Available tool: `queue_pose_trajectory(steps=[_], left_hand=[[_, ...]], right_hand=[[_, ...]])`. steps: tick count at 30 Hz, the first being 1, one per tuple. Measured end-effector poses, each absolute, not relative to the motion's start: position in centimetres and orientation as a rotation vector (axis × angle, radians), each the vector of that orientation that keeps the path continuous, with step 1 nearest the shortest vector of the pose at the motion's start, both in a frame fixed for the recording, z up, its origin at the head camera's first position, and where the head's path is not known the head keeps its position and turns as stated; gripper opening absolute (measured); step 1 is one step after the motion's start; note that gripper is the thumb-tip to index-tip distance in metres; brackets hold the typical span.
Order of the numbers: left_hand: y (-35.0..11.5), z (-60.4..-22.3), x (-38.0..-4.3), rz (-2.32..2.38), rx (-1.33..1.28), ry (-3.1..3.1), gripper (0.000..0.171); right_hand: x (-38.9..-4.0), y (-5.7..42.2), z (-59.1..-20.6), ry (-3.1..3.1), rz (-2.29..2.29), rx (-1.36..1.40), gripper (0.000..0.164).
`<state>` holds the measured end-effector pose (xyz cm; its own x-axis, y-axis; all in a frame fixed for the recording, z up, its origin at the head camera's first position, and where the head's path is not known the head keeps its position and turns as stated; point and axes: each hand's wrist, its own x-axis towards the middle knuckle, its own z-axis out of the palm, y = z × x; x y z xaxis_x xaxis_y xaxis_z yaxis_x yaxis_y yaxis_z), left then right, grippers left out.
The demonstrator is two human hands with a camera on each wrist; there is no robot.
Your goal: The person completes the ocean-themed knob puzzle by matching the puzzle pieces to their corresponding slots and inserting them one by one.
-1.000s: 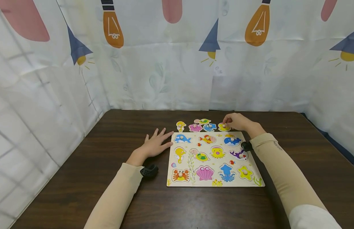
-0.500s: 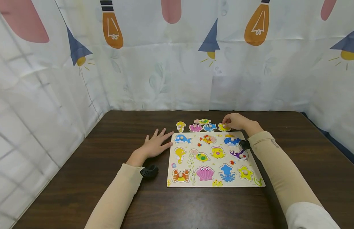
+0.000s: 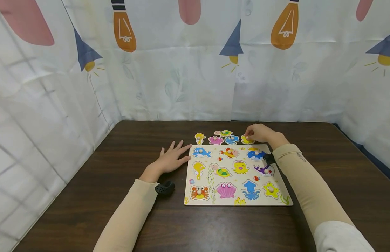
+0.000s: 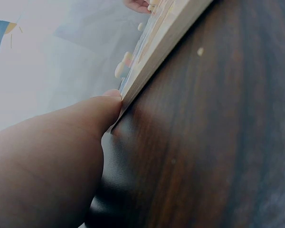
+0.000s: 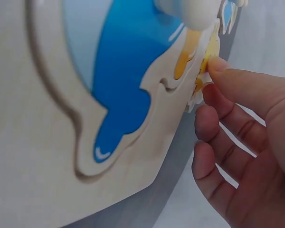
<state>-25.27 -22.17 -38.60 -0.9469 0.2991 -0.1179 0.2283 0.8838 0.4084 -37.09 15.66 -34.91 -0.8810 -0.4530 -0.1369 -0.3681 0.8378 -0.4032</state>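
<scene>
A wooden knob puzzle board [image 3: 213,201] with sea animals lies on the table. Its left edge meets my left hand [image 3: 171,159], whose fingers are spread; in the left wrist view the thumb [image 4: 102,108] touches the board's side. Behind the far edge, my right hand [image 3: 263,133] pinches a yellow octopus piece [image 3: 247,140] between thumb and index finger. The right wrist view shows the thumb [image 5: 247,83] against this yellow piece [image 5: 211,50], while the other fingers are loosely curled. The piece's knob is mostly hidden.
Behind the board lie loose pieces: a seahorse [image 3: 199,138], a pink shell [image 3: 216,140], a turtle [image 3: 224,133] and a blue squid [image 3: 231,139]. A whale [image 3: 256,155], crab [image 3: 199,193] and starfish [image 3: 271,190] sit in the board. A printed curtain [image 3: 188,77] hangs behind the table [image 3: 163,224].
The right forearm has shifted slightly left, while the hand stays at the yellow octopus piece. The left hand keeps its place at the board's edge.
</scene>
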Motion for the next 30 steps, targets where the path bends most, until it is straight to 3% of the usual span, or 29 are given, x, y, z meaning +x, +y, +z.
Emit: queue_pose_trajectory(steps=[20, 30], left_hand=[[-22.1, -38.6, -25.5, 0.598, 0.411, 2.883, 0.067], [-22.3, -38.8, -25.2, 0.587, 0.399, 2.876, 0.067]], right_hand=[[-37.1, 17.3, -33.6, 2.871, -0.554, -0.664, 0.022], [-35.3, 18.3, -33.1, 2.871, -0.556, -0.761, 0.02]])
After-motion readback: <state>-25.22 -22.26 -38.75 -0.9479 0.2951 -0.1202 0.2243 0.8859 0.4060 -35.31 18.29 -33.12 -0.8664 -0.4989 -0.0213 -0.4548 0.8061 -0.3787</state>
